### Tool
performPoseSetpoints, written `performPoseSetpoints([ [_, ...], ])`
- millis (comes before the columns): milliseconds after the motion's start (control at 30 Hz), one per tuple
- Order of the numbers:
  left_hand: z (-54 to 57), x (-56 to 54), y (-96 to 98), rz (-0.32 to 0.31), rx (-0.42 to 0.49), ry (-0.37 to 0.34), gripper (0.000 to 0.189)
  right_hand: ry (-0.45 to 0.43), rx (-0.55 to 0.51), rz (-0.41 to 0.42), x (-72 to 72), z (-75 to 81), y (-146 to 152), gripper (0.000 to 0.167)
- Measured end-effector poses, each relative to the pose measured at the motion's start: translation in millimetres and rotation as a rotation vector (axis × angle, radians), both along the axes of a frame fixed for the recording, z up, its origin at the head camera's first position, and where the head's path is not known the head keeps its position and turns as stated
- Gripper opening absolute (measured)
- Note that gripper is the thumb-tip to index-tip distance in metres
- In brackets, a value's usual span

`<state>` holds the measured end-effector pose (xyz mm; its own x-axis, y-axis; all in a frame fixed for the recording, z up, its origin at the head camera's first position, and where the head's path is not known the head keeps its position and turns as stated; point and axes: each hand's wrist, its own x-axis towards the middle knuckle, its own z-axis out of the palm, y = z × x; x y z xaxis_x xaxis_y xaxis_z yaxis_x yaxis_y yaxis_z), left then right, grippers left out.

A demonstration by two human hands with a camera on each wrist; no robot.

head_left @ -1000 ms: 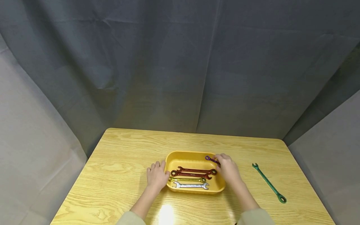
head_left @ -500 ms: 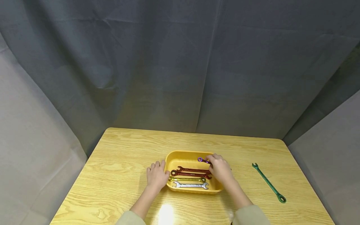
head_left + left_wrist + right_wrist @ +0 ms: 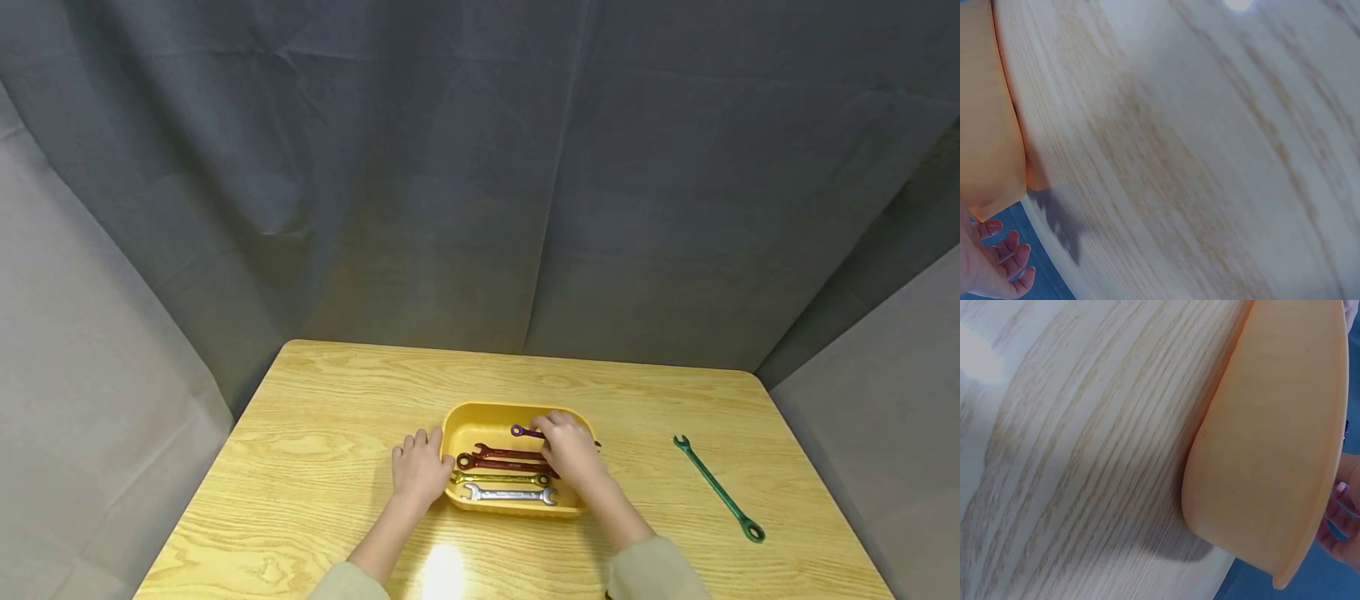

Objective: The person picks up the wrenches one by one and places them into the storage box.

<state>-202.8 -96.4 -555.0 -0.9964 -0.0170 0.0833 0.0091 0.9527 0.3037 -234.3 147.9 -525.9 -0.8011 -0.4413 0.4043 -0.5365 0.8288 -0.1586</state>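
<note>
In the head view, a yellow plastic bin (image 3: 480, 410) stands on the table. My left hand (image 3: 420, 468) holds the bin's left rim, thumb over the edge. My right hand (image 3: 572, 450) pinches a purple combination wrench (image 3: 527, 432) over the back right of the bin. The wrench's ring end points left, and the hand covers its middle. Two red wrenches (image 3: 502, 465), a yellow-green wrench (image 3: 498, 478) and a silver open-end wrench (image 3: 510, 495) lie side by side inside. In the right wrist view, the right fingers (image 3: 1338, 519) curl beyond the bin wall.
A green combination wrench (image 3: 718, 487) lies slanted on the wooden table (image 3: 315, 433), right of the bin. Grey curtains (image 3: 420, 208) hang behind the table and at both sides.
My right hand has moved left, carrying the purple wrench from the bin's right rim further over the inside. The left hand and the other wrenches have stayed put.
</note>
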Motion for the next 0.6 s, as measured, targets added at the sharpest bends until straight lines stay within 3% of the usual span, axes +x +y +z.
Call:
performPoseSetpoints([
  [600,-0.1,0.2,-0.4,-0.004,0.006,0.010,0.043,-0.104,0.046,0.004,-4.8,-5.2,-20.2,0.034],
])
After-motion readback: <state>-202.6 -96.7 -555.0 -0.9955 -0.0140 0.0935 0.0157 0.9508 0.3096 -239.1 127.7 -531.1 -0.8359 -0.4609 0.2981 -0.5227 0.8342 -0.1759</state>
